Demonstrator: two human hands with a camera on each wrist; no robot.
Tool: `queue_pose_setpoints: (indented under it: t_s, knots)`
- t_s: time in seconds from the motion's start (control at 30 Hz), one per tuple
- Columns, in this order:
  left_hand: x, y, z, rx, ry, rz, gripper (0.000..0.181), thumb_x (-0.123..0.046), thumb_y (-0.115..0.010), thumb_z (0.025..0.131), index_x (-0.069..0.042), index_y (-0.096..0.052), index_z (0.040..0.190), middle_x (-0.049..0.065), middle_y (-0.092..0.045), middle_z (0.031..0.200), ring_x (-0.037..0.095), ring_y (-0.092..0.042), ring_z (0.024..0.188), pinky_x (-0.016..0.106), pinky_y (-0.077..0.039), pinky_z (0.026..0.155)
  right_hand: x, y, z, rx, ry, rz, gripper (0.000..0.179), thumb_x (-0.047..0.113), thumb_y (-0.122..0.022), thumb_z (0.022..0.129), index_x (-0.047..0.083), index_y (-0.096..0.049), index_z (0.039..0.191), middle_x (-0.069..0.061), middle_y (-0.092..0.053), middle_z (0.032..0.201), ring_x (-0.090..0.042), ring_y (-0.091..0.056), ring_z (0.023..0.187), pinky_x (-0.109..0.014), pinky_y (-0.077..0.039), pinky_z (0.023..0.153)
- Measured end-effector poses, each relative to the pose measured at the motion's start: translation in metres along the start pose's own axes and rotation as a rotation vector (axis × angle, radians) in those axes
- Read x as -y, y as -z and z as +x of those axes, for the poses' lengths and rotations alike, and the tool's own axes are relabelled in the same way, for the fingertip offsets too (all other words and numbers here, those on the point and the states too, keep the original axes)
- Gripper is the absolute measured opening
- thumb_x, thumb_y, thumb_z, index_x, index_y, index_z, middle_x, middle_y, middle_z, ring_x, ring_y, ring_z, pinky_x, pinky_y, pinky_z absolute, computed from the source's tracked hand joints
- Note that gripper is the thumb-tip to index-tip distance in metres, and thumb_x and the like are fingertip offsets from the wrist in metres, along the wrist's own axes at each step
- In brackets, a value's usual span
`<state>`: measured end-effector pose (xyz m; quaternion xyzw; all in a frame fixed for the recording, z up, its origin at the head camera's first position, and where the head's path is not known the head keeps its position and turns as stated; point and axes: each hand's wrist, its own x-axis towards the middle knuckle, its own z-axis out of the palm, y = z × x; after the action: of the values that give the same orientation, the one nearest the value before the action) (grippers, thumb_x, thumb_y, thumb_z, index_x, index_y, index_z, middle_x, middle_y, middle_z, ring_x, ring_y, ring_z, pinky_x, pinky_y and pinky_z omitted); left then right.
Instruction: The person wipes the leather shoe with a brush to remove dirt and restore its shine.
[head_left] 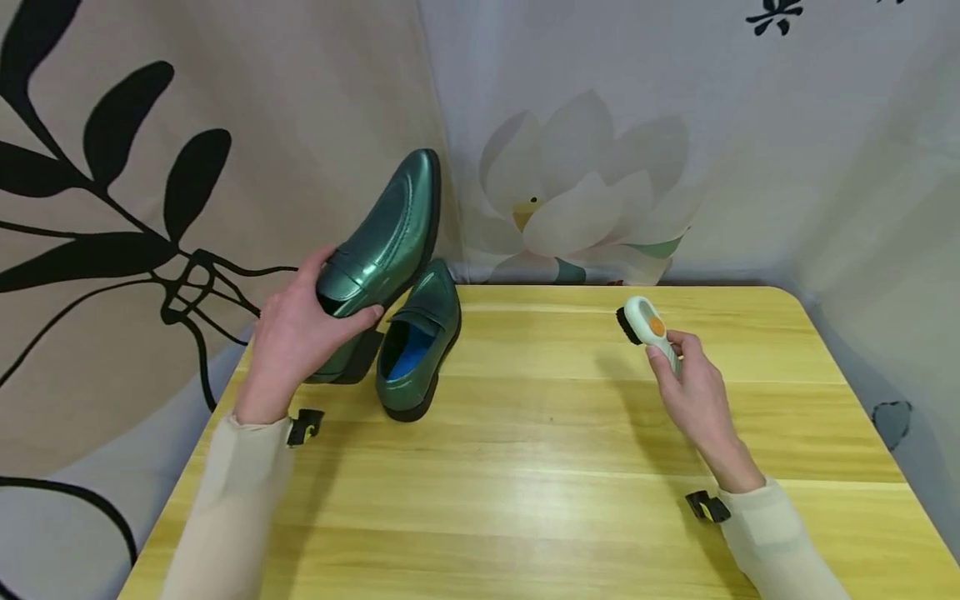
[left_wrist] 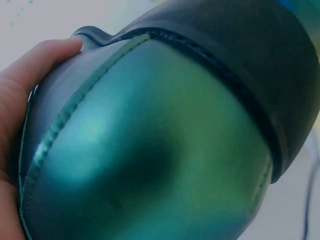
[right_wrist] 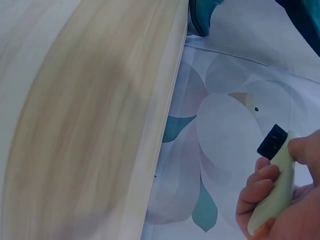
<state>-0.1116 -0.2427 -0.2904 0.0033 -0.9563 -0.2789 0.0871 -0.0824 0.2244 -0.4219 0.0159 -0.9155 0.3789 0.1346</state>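
My left hand (head_left: 292, 337) grips a shiny dark green loafer (head_left: 382, 237) round its opening, thumb on the near side. The loafer is tilted, toe up and away, its black sole turned to the right. In the left wrist view its rounded heel (left_wrist: 145, 130) fills the picture, with the black heel block above. A matching loafer (head_left: 433, 308) with a blue insole stands on the table just right of it. Over the table's right part, my right hand (head_left: 693, 396) holds a pale green brush (head_left: 643, 318) with an orange button; its black bristles (right_wrist: 272, 141) face left.
The light wooden table (head_left: 525, 483) has a rounded far right corner. Behind it hangs a pale curtain (head_left: 735, 167) with a printed lotus, and black leaf shapes (head_left: 123, 125) mark the cloth at left. A small black clip (head_left: 305, 427) sits at each cuff.
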Motion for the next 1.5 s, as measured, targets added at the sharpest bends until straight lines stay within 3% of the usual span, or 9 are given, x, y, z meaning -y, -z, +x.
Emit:
queue_pose_setpoints:
  t_s: [0.13,0.27,0.43,0.53,0.7,0.83,0.97,1.13,1.5]
  knots:
    - [-0.031,-0.003,-0.004,0.081,-0.047,-0.068,0.1,-0.058,-0.079,0.084,-0.022,-0.03,0.163,0.023,-0.054,0.145,0.042,-0.056,0.114,0.058,-0.05,0.087,-0.004,0.005,-0.003,-0.022,-0.006,-0.006,0.05,0.034,-0.053,0.109,-0.006,-0.049,0.139,-0.022,-0.063,0.114,-0.025,-0.049,0.068,-0.033,-0.04,0.057]
    - [-0.055,-0.016,-0.001,0.171,-0.09,-0.138,0.098,-0.057,-0.082,0.082,-0.027,-0.034,0.161,0.018,-0.055,0.143,0.038,-0.056,0.115,0.055,-0.052,0.087,-0.008,0.009,-0.005,-0.055,0.001,-0.015,0.049,0.032,-0.053,0.109,-0.007,-0.049,0.138,-0.022,-0.063,0.112,-0.024,-0.048,0.067,-0.033,-0.039,0.057]
    - [-0.075,-0.05,0.009,0.311,-0.156,-0.239,0.093,-0.056,-0.084,0.078,-0.032,-0.041,0.157,0.009,-0.057,0.136,0.03,-0.058,0.11,0.049,-0.051,0.088,-0.011,0.012,-0.007,-0.091,0.019,-0.019,0.046,0.029,-0.054,0.109,-0.008,-0.05,0.137,-0.021,-0.063,0.108,-0.024,-0.049,0.068,-0.032,-0.039,0.058]
    - [-0.084,-0.074,0.013,0.403,-0.184,-0.252,0.093,-0.056,-0.084,0.077,-0.031,-0.042,0.157,0.006,-0.057,0.136,0.027,-0.058,0.111,0.048,-0.051,0.091,-0.012,0.015,-0.008,-0.098,0.021,-0.021,0.046,0.029,-0.054,0.109,-0.008,-0.05,0.136,-0.021,-0.064,0.108,-0.023,-0.05,0.069,-0.032,-0.039,0.058]
    - [-0.091,-0.114,0.017,0.547,-0.201,-0.262,0.091,-0.053,-0.084,0.078,-0.026,-0.044,0.156,0.007,-0.06,0.133,0.026,-0.06,0.11,0.046,-0.053,0.09,-0.015,0.022,-0.011,-0.12,0.0,-0.023,0.045,0.028,-0.055,0.109,-0.008,-0.05,0.136,-0.019,-0.063,0.108,-0.02,-0.049,0.07,-0.028,-0.039,0.058]
    - [-0.091,-0.143,0.022,0.629,-0.199,-0.258,0.089,-0.051,-0.085,0.079,-0.023,-0.046,0.154,0.006,-0.061,0.13,0.025,-0.059,0.109,0.045,-0.054,0.089,-0.016,0.027,-0.012,-0.135,-0.002,-0.021,0.045,0.028,-0.055,0.109,-0.008,-0.05,0.136,-0.02,-0.062,0.108,-0.02,-0.049,0.071,-0.027,-0.038,0.057]
    - [-0.089,-0.165,0.028,0.699,-0.218,-0.211,0.09,-0.051,-0.084,0.079,-0.02,-0.047,0.154,0.004,-0.06,0.134,0.024,-0.057,0.113,0.046,-0.052,0.096,-0.016,0.029,-0.013,-0.127,0.003,-0.021,0.046,0.028,-0.055,0.109,-0.008,-0.05,0.136,-0.019,-0.062,0.108,-0.02,-0.049,0.07,-0.027,-0.039,0.057]
    - [-0.09,-0.183,0.033,0.765,-0.254,-0.17,0.089,-0.052,-0.084,0.079,-0.018,-0.048,0.153,0.004,-0.057,0.144,0.024,-0.055,0.124,0.049,-0.048,0.104,-0.014,0.027,-0.016,-0.114,0.036,-0.022,0.043,0.026,-0.058,0.108,-0.007,-0.051,0.135,-0.018,-0.063,0.107,-0.021,-0.048,0.066,-0.03,-0.039,0.055]
    - [-0.102,-0.206,0.041,0.89,-0.31,-0.127,0.094,-0.053,-0.083,0.079,-0.015,-0.045,0.156,0.006,-0.05,0.154,0.026,-0.05,0.137,0.048,-0.044,0.11,-0.011,0.025,-0.023,-0.077,0.062,-0.038,0.041,0.022,-0.06,0.107,-0.008,-0.053,0.134,-0.02,-0.066,0.101,-0.023,-0.049,0.065,-0.032,-0.041,0.056]
